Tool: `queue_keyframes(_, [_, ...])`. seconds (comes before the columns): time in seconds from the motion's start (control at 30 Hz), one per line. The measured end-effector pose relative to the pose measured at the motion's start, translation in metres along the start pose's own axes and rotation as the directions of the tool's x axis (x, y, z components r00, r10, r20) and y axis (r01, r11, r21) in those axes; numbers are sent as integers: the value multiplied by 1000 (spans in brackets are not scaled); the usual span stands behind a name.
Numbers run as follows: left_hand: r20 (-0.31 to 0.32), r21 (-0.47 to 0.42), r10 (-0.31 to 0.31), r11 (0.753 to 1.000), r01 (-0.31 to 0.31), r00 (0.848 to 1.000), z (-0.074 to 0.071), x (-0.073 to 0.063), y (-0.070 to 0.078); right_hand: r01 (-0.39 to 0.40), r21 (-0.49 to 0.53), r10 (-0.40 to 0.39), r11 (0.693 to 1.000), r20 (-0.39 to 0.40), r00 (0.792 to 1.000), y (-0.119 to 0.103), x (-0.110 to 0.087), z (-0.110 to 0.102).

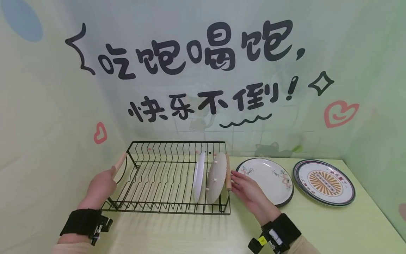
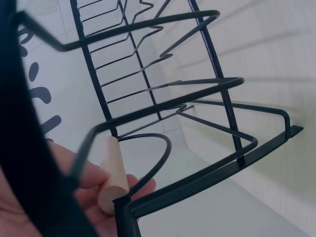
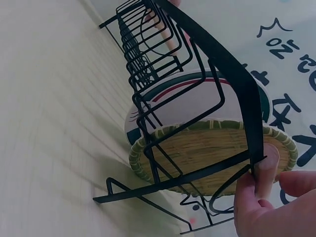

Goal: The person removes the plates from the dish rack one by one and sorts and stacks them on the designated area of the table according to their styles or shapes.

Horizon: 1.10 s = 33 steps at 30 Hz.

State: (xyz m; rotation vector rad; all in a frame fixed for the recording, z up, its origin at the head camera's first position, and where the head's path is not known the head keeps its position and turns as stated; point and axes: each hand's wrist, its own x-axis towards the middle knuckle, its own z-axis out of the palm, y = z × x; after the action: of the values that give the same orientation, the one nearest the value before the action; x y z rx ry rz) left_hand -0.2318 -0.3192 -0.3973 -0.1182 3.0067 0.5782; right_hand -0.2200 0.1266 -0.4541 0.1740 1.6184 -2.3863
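Observation:
A black wire dish rack (image 1: 165,212) stands on the table with a wooden handle at each end. My left hand (image 1: 102,185) grips the left handle (image 2: 114,168), thumb on one side and fingers on the other. At the other end, my right hand (image 1: 248,190) holds the right handle (image 3: 268,170) between thumb and fingers. Inside the rack's right part, a white plate (image 1: 198,178) stands on edge, its dark green and red rim showing in the right wrist view. Beside it, nearest the right handle, leans a round woven tray (image 3: 212,153) with a green-bound edge.
Right of the rack lies a white plate with floral decoration (image 1: 266,180) and a dark rim. Farther right are stacked plates (image 1: 325,181), the top one bearing an orange sunburst. A printed backdrop (image 1: 203,81) rises behind the table, with side walls left and right.

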Motion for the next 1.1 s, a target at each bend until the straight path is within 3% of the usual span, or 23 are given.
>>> queue_keyframes(0.17, [-13,7,10,1000,-10,1000,2,0,-1,30,-58,-30,998,-1,1000,1,2,6])
queue_keyframes(0.5, [-15,-18,8,1000,-8,1000,4,2,-3,23,-82,-26,996,-41,999,-1,3,10])
queue_keyframes(0.87, [-27,-32,-12,999,12,1000,1,0,-4,28,-78,-30,997,-26,999,-1,7,10])
queue_keyframes(1.0, [-27,-61,-4,998,3,1000,4,0,1,31,-78,-33,997,-29,999,0,8,9])
queue_keyframes(1.1, [-66,-37,35,999,-37,997,7,-3,15,32,-78,-35,996,-32,999,1,8,8])
